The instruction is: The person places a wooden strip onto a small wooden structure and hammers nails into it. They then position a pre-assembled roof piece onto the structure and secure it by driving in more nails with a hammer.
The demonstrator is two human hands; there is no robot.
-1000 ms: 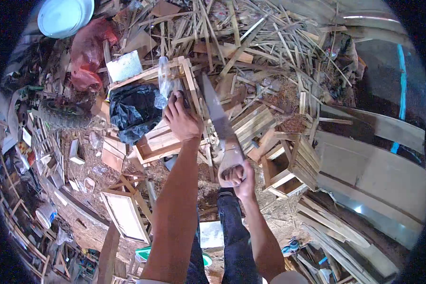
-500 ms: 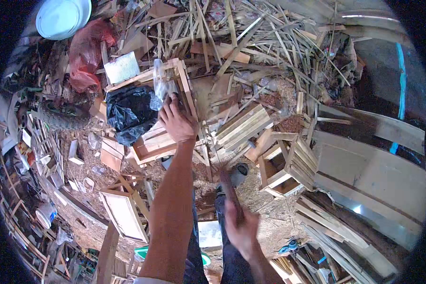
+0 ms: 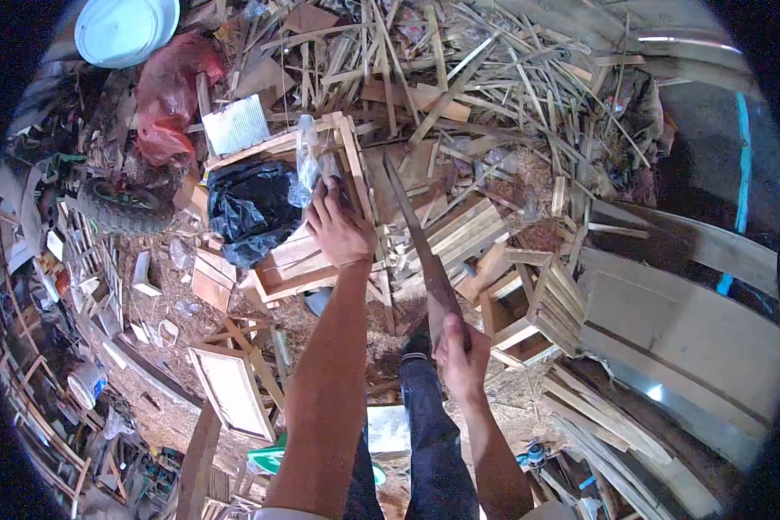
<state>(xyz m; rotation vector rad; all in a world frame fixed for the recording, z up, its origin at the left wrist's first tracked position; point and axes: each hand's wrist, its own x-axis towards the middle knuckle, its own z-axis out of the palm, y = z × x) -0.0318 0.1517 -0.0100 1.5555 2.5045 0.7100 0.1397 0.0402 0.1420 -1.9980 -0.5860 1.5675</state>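
My right hand [image 3: 462, 357] is closed around the handle of a hand saw [image 3: 418, 238], thumb on top. The saw's long, tapered blade points up and away, its tip just right of a wooden box [image 3: 348, 143]. My left hand [image 3: 340, 227] lies over the box's right end, with bent fingers pressed down on it; their exact hold is partly hidden. Just beyond those fingers is a clear plastic bag [image 3: 306, 160]. A black plastic bag [image 3: 251, 204] fills the left part of the box.
Piled wood strips [image 3: 494, 87] cover the far ground. Wooden slats [image 3: 459, 234] and a slatted crate [image 3: 533, 303] stand to the right. On the left are a tyre [image 3: 117, 208], a red plastic bag [image 3: 169, 100], a pale tub [image 3: 126, 30] and a framed panel [image 3: 230, 390].
The saw and my right hand have moved up and right, so the blade now shows broadside right of the box. My left hand stays on the box; the view has shifted slightly.
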